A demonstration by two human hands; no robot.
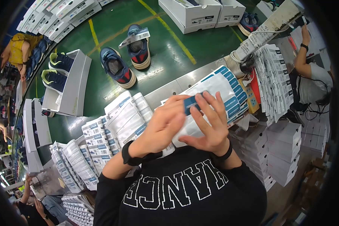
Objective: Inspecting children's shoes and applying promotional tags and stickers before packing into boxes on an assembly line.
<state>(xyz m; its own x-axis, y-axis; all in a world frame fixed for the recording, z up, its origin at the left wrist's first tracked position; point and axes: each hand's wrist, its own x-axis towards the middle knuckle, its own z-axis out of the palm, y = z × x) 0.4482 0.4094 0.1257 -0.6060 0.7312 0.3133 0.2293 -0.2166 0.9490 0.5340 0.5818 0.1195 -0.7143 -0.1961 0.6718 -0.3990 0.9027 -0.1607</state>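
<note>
A small dark-blue sticker point(190, 105) is between my two hands, above the stacked label sheets. My left hand point(164, 122), blurred by motion, is closed with its fingertips at the sticker's left side. My right hand point(213, 126) has its fingers spread, two of them touching the sticker's right part. Under and beyond my hands are white sheets of blue stickers point(235, 92). Ahead on the green bench stand two navy shoes with red and cream heels, the left shoe point(116, 67) and the right shoe point(139, 51); a paper tag point(135, 37) lies across the right one.
An open white shoebox point(73, 84) with navy and lime shoes stands on the left. White boxes point(199, 17) are at the back. Folded label bundles point(98, 139) line the near edge. A stack of flat cards point(273, 83) is at right. Other people point(314, 75) work nearby.
</note>
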